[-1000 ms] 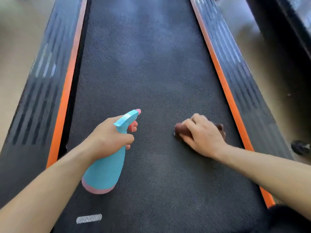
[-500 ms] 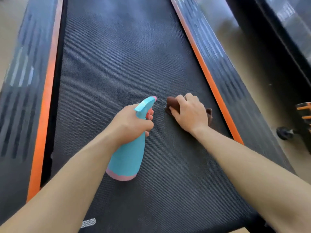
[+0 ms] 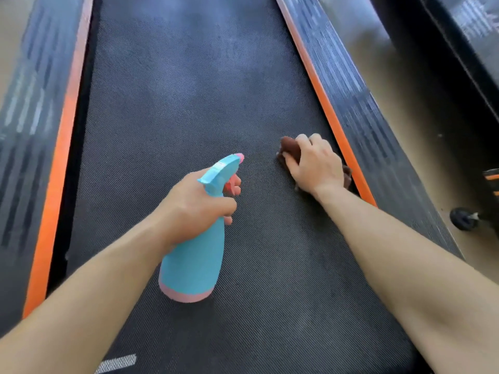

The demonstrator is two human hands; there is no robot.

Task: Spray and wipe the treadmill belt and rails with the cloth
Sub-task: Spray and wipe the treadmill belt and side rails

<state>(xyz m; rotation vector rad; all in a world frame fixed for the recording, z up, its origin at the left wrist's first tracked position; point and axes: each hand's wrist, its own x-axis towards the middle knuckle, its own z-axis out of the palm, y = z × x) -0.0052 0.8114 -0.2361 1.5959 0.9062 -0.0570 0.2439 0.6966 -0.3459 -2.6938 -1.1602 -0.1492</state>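
- Now, left hand (image 3: 194, 206) grips the bottle (image 3: 193, 265) at its neck, nozzle forward, over the belt (image 3: 189, 90).
- Right hand (image 3: 316, 163) clutches the cloth (image 3: 290, 151) on the belt, beside the right rail (image 3: 351, 103).

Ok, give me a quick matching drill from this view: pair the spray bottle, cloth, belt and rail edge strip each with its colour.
Things:
1. spray bottle
2. cloth
3. belt
4. rail edge strip

Colours:
A. orange
B. dark brown
C. light blue with a pink base
D. black, finely textured

Pairs: 1-C, 2-B, 3-D, 4-A
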